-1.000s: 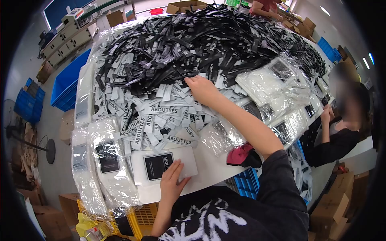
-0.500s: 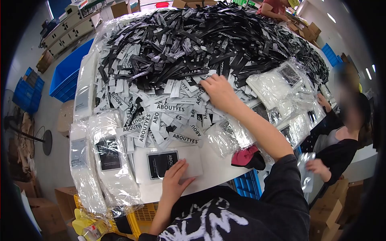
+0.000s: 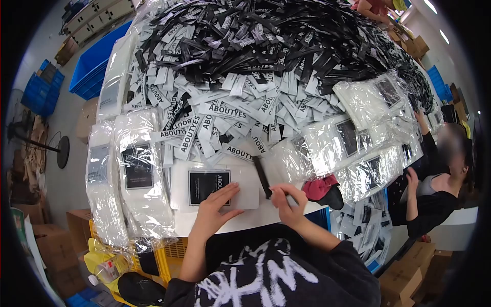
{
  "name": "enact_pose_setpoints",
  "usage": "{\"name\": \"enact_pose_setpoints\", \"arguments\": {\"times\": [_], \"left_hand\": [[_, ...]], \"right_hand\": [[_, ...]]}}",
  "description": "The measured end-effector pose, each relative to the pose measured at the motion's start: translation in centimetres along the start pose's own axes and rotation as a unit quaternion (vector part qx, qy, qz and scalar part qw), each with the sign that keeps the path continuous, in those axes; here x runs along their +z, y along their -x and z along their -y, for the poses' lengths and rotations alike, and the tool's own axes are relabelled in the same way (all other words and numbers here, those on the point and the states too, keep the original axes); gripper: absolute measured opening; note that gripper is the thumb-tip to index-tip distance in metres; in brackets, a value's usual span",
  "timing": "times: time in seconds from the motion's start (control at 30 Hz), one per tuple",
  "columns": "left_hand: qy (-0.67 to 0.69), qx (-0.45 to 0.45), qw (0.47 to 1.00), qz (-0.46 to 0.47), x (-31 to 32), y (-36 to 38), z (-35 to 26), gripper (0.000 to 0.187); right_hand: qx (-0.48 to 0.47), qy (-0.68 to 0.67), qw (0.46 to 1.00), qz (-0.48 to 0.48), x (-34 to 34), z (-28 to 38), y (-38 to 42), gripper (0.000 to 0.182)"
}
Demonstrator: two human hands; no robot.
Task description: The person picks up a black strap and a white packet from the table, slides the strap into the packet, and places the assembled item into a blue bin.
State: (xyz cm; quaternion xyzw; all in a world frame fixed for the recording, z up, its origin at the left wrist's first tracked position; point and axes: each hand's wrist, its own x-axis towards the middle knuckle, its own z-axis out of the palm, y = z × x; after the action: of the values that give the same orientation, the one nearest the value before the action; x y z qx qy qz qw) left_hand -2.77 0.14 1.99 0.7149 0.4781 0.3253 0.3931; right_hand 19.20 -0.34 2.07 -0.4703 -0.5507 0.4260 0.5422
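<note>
1. Black strip (image 3: pixel 262 177) lies slanted on the table (image 3: pixel 266 209), its far end toward the heap of labels (image 3: pixel 230 110), its near end pinched in the right hand (image 3: pixel 287 202).
2. Right hand is closed narrow, fingertips together on the strip's near end, just beside the white packet (image 3: pixel 214 188).
3. Left hand (image 3: pixel 214 211) lies flat and open, fingers spread on the white packet's black printed panel, pressing it to the table.
4. By its look the strip is light, thin and limp, probably woven fabric. It should bend freely and slide easily, so I judge a fingertip pinch at one end, as now, to be the sound hold; a grip at the middle would let both ends droop.
5. White packet seems flat, soft and a little slippery; a flat palm steadies it well.
6. Around the hands: bagged bundles (image 3: pixel 137 192) at the left, more bags (image 3: pixel 353 148) at the right, a red and black cloth (image 3: pixel 322 188) at the table's edge, and another person (image 3: pixel 434 194) seated to the right.
7. A second earlier the right hand was stretched far into the heap, among the black and white labels, with no strip beside the packet. Now it is back near the body with the strip. The left hand has stayed on the packet throughout.
</note>
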Motion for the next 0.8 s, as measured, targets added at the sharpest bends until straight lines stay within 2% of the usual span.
{"name": "enact_pose_setpoints", "arguments": {"times": [0.1, 0.13, 0.23, 0.27, 0.3, 0.37, 0.43, 0.5, 0.53, 0.6, 0.7, 0.73, 0.77, 0.8], "left_hand": [[0.024, -0.008, 1.000, 0.015, -0.5, 0.1, 0.1, 0.054], [0.016, 0.004, 1.000, -0.001, -0.7, 0.1, -0.2, 0.044], [0.008, -0.105, 0.983, -0.152, -0.2, 2.3, 0.5, 0.031], [-0.015, -0.074, 0.977, -0.198, 0.3, 3.2, 0.2, 0.027], [-0.042, -0.044, 0.968, -0.244, 0.3, 3.5, -1.2, 0.024], [-0.091, 0.122, 0.945, -0.288, 0.7, 3.4, -3.3, 0.024], [-0.153, 0.197, 0.955, -0.161, 1.4, 4.0, -4.4, 0.032], [-0.136, 0.176, 0.970, -0.093, 2.0, 4.7, -4.1, 0.040], [-0.069, 0.116, 0.988, -0.080, 2.0, 4.9, -4.3, 0.041], [0.066, -0.006, 0.997, -0.046, 1.5, 5.2, -4.8, 0.043], [0.158, -0.187, 0.968, -0.047, 2.2, 4.9, -5.1, 0.036], [0.120, -0.166, 0.977, -0.051, 2.4, 4.7, -4.9, 0.028], [0.162, -0.165, 0.970, -0.076, 2.6, 4.6, -4.7, 0.027], [0.205, -0.163, 0.960, -0.102, 2.7, 4.5, -4.6, 0.025]], "right_hand": [[-0.079, 0.079, 0.993, -0.031, 0.0, 0.4, 0.7, 0.009], [-0.057, 0.128, 0.990, 0.004, 0.2, -0.9, 0.7, 0.012], [0.079, 0.048, 0.995, -0.024, -0.4, -1.6, 1.2, 0.016], [0.054, 0.024, 0.997, -0.057, -0.5, -1.2, 1.5, 0.021], [0.069, -0.006, 0.997, -0.034, -0.3, -0.3, 1.7, 0.022], [0.101, -0.066, 0.993, 0.015, -0.1, 1.3, 2.1, 0.025], [0.111, 0.017, 0.988, 0.110, 0.1, 2.7, 1.1, 0.026], [0.113, 0.101, 0.967, 0.205, 0.2, 3.4, -0.4, 0.026], [0.163, 0.108, 0.956, 0.217, 0.3, 3.2, -0.5, 0.020], [0.085, 0.102, 0.957, 0.256, 0.6, 3.2, -0.2, 0.017], [0.019, 0.113, 0.947, 0.300, 1.5, 2.9, 1.0, 0.020], [0.010, 0.140, 0.941, 0.308, 1.9, 2.7, 1.3, 0.021], [-0.001, 0.167, 0.934, 0.314, 2.2, 2.6, 1.4, 0.023], [0.012, 0.101, 0.948, 0.302, 2.1, 3.0, 1.1, 0.031]]}}
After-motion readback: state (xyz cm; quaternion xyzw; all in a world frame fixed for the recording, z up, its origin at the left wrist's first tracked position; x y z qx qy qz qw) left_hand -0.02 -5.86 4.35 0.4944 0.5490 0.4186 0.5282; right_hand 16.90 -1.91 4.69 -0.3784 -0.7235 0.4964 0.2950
